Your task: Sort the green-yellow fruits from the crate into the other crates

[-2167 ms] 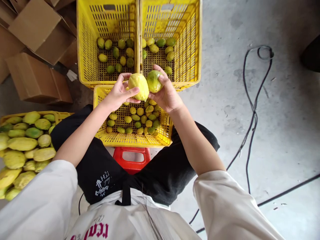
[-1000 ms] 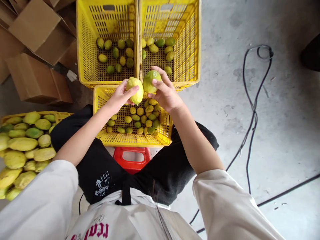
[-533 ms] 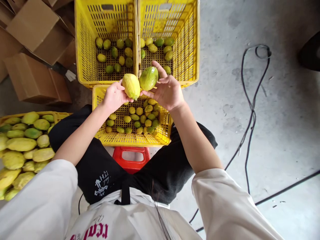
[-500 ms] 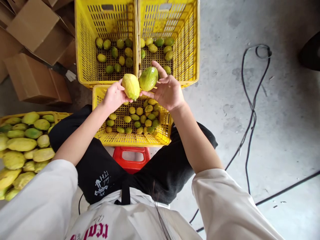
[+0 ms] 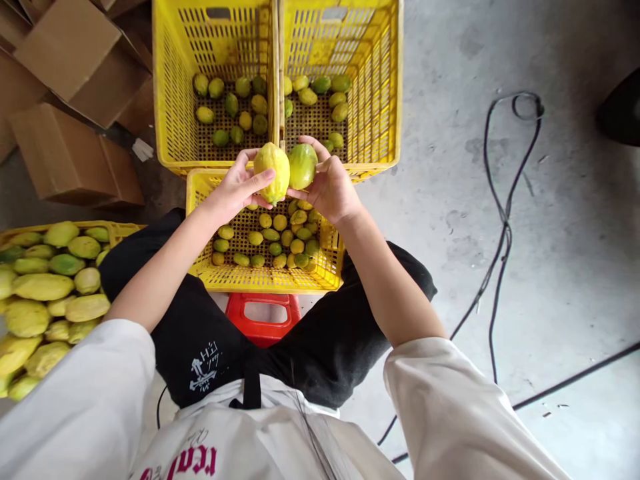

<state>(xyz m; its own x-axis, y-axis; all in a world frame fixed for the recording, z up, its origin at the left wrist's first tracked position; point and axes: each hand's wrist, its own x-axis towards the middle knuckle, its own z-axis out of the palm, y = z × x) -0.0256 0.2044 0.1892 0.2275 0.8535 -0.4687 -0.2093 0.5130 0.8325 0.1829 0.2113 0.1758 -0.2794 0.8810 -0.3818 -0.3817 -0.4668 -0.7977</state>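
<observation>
My left hand (image 5: 241, 185) is closed round a yellow papaya (image 5: 273, 172), its thumb lying across the front of the fruit. Beside it, my right hand (image 5: 333, 185) grips a greener, shiny papaya (image 5: 303, 167) from the right. The two fruits are side by side and seem to touch. Both hands are above the back edge of the near yellow crate (image 5: 270, 285), where several smaller-looking green and yellow papayas (image 5: 271, 235) lie on the bottom. Part of that crate is hidden under my hands.
Two more yellow crates (image 5: 173, 100) with scattered fruit stand behind. A heaped crate of papayas (image 5: 43, 287) is at my left. Cardboard boxes (image 5: 70, 150) lie at the back left. A red stool (image 5: 264, 331) shows between my legs. Black cable (image 5: 506, 227) runs along the floor at right.
The green papaya has been turned end-on in my right hand, whose fingers have closed round it. The yellow papaya has shifted slightly right, and my left thumb now lies over it.
</observation>
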